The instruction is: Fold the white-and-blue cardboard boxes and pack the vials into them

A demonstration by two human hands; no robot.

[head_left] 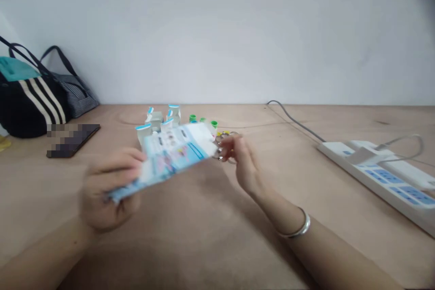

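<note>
Left hand (110, 190), at lower left, closes round one end of the blue-white packet (176, 154); gripping lightly should avoid creases. Right hand (244, 167), near centre, is half curled; whether holding anything, I cannot tell.

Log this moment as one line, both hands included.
left hand: gripping printed package; right hand: near package's other end, contact unclear; table, right side: white power strip

Packet (176, 152) is white and light blue with small pink patches, print blurred. It slants, right end higher, held above the surface (190, 249), short of its far edge.
</note>
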